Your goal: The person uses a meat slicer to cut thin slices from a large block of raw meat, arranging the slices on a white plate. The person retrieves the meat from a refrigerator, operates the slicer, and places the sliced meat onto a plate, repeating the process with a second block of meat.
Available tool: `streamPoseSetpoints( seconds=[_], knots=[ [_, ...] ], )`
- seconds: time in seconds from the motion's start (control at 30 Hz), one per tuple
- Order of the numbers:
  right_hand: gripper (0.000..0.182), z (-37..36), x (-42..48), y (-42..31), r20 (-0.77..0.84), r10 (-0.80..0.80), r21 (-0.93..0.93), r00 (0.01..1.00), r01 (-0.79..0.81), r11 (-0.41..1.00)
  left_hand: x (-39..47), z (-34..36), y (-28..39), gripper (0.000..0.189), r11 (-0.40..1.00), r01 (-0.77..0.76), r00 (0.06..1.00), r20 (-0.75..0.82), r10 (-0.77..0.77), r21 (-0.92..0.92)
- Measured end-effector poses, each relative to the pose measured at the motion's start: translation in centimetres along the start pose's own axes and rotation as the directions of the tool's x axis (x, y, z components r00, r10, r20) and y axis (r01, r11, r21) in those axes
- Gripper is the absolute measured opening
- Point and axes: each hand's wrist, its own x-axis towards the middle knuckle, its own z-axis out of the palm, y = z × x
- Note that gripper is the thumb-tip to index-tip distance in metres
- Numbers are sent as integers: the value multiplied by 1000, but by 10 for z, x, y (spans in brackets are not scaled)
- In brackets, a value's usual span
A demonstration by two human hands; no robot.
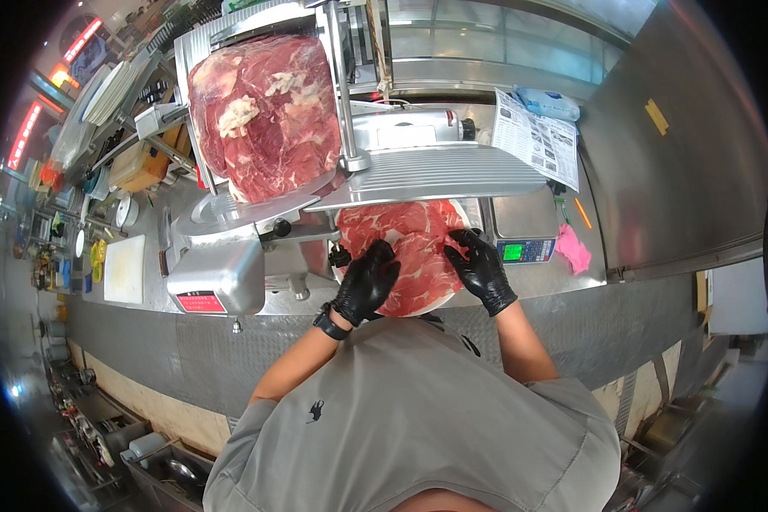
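Observation:
Thin slices of raw red meat (pixel 416 281) cover a round white plate (pixel 459 298) in front of me. My left hand (pixel 370 280), in a black glove, rests at the left part of the slices, its fingers curled; whether it pinches a slice cannot be told. On the right side of the plate, my right hand (pixel 480 265), gloved too, has its fingers spread at the edge of the meat. Above the plate is the ribbed metal table of a meat slicer (pixel 435 173). A large block of raw meat (pixel 265 118) sits on the slicer's carriage, up and to the left.
A digital scale (pixel 526 224) stands right of the plate, beside a pink cloth (pixel 573 248) and an orange pen (pixel 583 213). Printed sheets (pixel 536 137) and a blue soft pack (pixel 549 104) lie behind. The slicer's motor housing (pixel 217 278) and a white cutting board (pixel 125 269) are at left.

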Motion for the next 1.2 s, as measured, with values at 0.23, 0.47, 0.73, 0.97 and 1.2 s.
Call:
streamPoseSetpoints(
  seconds=[0.23, 0.47, 0.73, 0.97, 1.2],
  knots=[
    [27, -1, -3, 13, -128, 71, 104, 989, -58, 993, 37, -2, -38, 45, 893, -48, 984, -134, 120, 448],
    [11, -3, -88, 65, -180, 510, 445, 841, -393, 805, 21, 0, -42, 41, 913, -190, 973, -53, 223, 362],
    [32, 34, -104, -12, 540, 312, 712, 782, -622, 327, 11, -26, 4, 31, 981, -42, 989, -133, 68, 187],
    [37, 78, -120, 4, 427, 483, 813, 765, -559, 166, 5, -36, 12, 33, 991, -45, 991, -117, 60, 128],
    [34, 37, -130, -3, 314, 615, 888, 723, -452, 78, 4, -43, 19, 34, 993, -82, 989, -114, 92, 88]
  ],
)
